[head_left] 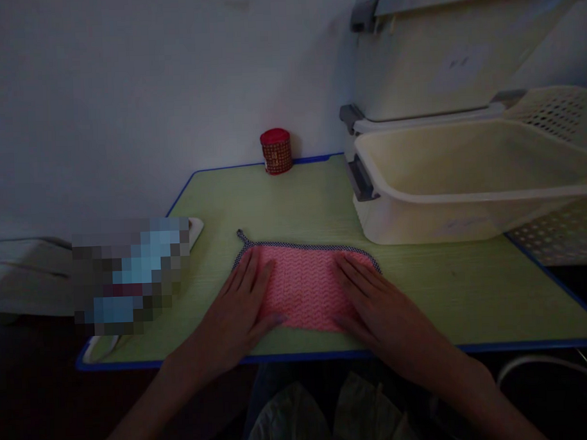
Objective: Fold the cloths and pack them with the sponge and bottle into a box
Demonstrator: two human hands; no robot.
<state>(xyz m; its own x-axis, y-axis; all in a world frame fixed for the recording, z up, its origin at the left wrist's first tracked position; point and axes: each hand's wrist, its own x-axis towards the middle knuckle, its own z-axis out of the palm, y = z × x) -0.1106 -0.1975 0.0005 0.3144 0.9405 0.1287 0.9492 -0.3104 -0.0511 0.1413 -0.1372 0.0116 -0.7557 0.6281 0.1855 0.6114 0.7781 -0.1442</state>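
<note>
A pink textured cloth (305,284) with a dark checked border lies on the green tabletop near its front edge. A small hanging loop sticks out at its far left corner. My left hand (243,299) rests flat on the cloth's left side, fingers stretched forward and thumb pointing inward. On the opposite side, my right hand (368,301) lies flat over the right edge, its fingers angled toward the far left. Both palms face down, and the near corners of the cloth are partly covered by them.
A white plastic bin (428,215) with grey latches stands at the right, its lid (442,61) raised. Against the wall sits a red-lidded round container (276,151). A pixelated flat object (141,270) lies on the table's left side. The green table (215,197) has a blue rim.
</note>
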